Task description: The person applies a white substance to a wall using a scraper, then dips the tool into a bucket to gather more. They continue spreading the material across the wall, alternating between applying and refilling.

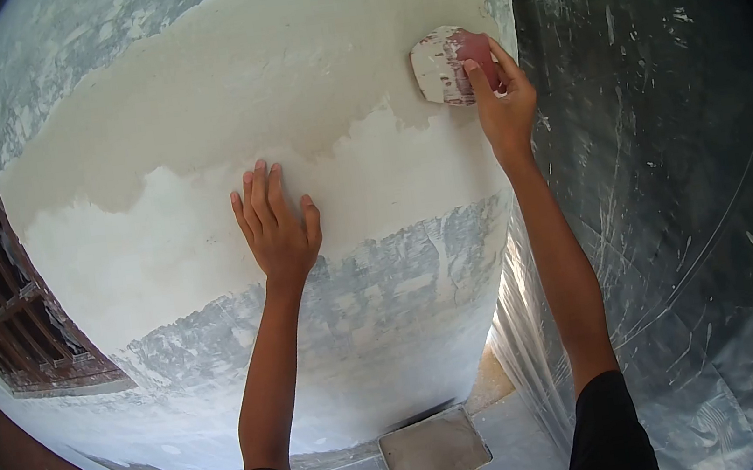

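Note:
My right hand (509, 111) grips a reddish putty spreader (457, 65), with thumb and fingers on its right side. Pale putty coats much of the spreader, which is against or very close to the wall (182, 259) near its right edge. Lower and to the left, my left hand (278, 228) rests on the white part of the wall with its fingers stretched out and holds nothing. Above that hand runs a wide band of damp-looking beige putty (262, 70). Patchy grey-blue surface shows above and below the coated area.
A barred brown window (23, 306) is set in the wall at the left. Dark plastic sheeting (667, 152) with white splashes hangs on the right. Below stands a rectangular tray (392, 468) containing greyish putty. More sheeting covers the floor.

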### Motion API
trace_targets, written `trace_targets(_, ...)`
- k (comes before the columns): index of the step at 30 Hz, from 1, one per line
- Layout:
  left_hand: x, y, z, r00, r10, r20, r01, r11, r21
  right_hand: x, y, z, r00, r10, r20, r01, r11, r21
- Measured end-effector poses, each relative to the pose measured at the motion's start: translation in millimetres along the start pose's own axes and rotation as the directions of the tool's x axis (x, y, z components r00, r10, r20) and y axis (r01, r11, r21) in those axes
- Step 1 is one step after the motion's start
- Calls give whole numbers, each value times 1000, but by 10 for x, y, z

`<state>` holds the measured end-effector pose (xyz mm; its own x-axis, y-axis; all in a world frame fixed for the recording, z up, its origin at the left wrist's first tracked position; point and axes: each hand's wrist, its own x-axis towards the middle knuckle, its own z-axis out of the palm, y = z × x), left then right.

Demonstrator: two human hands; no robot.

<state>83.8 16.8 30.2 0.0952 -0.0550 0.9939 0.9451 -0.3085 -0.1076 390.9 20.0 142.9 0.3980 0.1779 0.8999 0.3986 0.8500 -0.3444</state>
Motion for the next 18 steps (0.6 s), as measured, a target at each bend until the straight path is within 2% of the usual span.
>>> trace_targets(1,10,1,-9,1000,1,-2,-1,1000,1,-106,-104,33,997,-9,81,18,993,-115)
trace_targets(3,3,3,-16,1000,4,-2,-4,1000,1,-159,-108,57,989,-7,145,48,958,-282)
trace_targets(4,-1,3,-17,1000,3,-2,-3,1000,0,-109,-20,29,990,-5,143,46,958,-283)
trace_targets(6,2,0,-10,1000,0,-7,0,1000,3,73,159,-53,995,32,-91,-22,994,103)
trace_targets(7,-4,1,-8,1000,4,-8,-4,1000,11,98,194,-111,995,32,-89,-22,994,104)
trace_targets(9,4,3,-4,1000,8,-13,-8,1000,19,129,196,-194,961,123,-249,-69,975,213)
trace_targets(10,1,8,-6,1000,6,-14,-6,1000,24,70,175,-185,971,130,-199,-74,961,266)
trace_targets(11,2,14,-3,1000,6,-15,-5,1000,27,-1,158,-158,972,128,-199,-72,962,265)
trace_targets(14,1,14,-3,1000,-10,-1,10,1000,29,-246,-67,-61,992,94,79,-77,978,-194)
trace_targets(15,1,11,-7,1000,-7,2,7,1000,29,-232,-9,-66,992,97,77,-80,978,-194)
trace_targets(17,3,7,-10,1000,-5,-2,5,1000,17,-115,209,-96,996,79,-35,-82,993,-87)
trace_targets(18,-2,8,-10,1000,-6,-1,6,1000,18,-20,222,-137,991,56,-119,-39,989,142)
